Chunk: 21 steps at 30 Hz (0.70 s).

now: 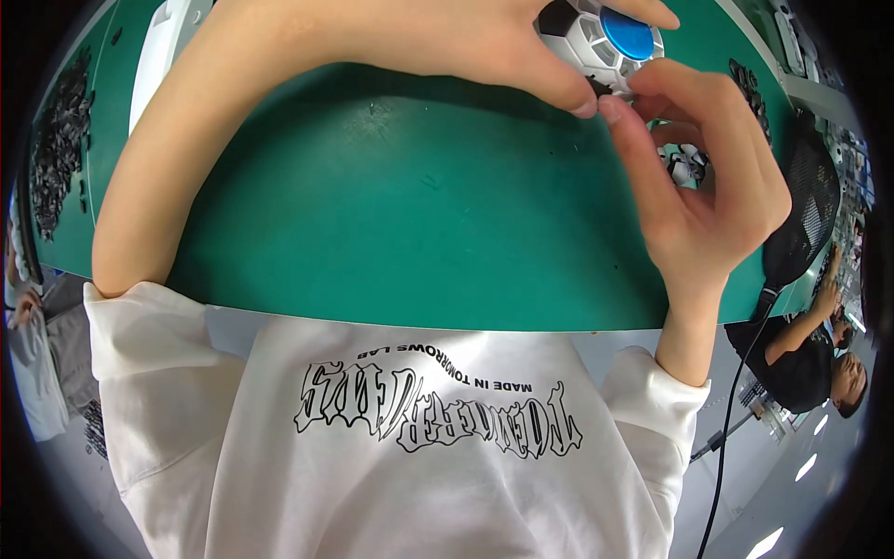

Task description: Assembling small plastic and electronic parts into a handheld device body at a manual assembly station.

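At the far edge of the view, my left hand (466, 42) curls round a white, ball-shaped plastic frame (603, 58) with open cells, a blue round disc (627, 34) and a black panel. My left thumb presses beside a small black piece (599, 87) at the near side of the frame. The thumb and forefinger of my right hand (717, 158) close on that same spot, and the fingertips partly hide the piece. Beyond my right fingers, small white and black parts (687, 166) lie on the green table mat (410, 214).
A heap of small black pieces (60, 154) lies at the far left, near a white housing (163, 61). More black pieces (751, 91) sit at the right. A black mesh-covered object (808, 210) with a cable (722, 438) stands at the right edge. A co-worker (805, 368) is at the right.
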### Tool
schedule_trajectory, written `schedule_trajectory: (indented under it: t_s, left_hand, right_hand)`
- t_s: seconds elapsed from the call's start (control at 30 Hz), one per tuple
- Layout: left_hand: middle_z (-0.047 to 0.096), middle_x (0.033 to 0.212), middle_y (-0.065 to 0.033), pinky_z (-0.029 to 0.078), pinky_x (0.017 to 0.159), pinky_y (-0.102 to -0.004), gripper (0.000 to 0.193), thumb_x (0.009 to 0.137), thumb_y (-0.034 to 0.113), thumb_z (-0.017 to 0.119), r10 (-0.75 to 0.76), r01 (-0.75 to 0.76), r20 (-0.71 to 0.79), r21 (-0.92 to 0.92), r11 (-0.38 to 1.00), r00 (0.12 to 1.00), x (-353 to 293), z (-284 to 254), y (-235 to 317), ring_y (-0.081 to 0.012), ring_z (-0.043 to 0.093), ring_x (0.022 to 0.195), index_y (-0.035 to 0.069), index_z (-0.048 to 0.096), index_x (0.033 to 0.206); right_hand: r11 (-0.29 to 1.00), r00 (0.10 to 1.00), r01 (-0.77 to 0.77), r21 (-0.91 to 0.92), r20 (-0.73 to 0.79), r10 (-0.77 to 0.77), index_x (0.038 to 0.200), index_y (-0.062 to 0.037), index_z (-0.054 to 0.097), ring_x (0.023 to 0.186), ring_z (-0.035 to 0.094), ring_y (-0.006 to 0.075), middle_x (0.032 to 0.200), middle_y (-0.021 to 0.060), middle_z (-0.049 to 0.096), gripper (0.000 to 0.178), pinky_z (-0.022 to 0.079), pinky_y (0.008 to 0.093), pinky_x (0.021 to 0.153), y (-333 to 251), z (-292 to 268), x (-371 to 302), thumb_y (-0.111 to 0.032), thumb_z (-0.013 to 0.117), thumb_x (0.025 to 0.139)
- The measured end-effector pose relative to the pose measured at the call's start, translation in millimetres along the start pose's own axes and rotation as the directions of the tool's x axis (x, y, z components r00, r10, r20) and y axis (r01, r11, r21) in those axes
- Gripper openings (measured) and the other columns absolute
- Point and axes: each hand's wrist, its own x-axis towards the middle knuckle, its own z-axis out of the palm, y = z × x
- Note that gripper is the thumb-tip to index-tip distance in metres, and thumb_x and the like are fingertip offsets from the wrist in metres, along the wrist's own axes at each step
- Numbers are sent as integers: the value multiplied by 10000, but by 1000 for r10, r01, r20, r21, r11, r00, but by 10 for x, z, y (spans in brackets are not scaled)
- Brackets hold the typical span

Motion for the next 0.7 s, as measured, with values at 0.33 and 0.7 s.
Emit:
schedule_trajectory:
  t_s: [0.33, 0.7]
  left_hand:
    - [728, 956, -220, 554, 743, -414, 576, 781, 233, 782, 97, -97, -28, 3, 995, 995, 70, 35, -85, -390, 694, 845, -24, 661, 1283]
    - [718, 916, -244, 556, 740, -424, 579, 776, 232, 775, 105, -105, -5, -31, 994, 995, 99, 43, -64, -395, 698, 843, -39, 659, 1274]
  right_hand:
    - [952, 963, 250, -178, -52, -263, 939, 37, 738, 681, 678, 171, 889, 124, 723, 247, 531, 237, 572, 134, 61, -169, 138, 801, 722]
    - [951, 957, 248, -185, -104, -270, 958, 55, 722, 728, 670, 178, 901, 123, 712, 243, 545, 234, 599, 164, 87, -228, 137, 792, 741]
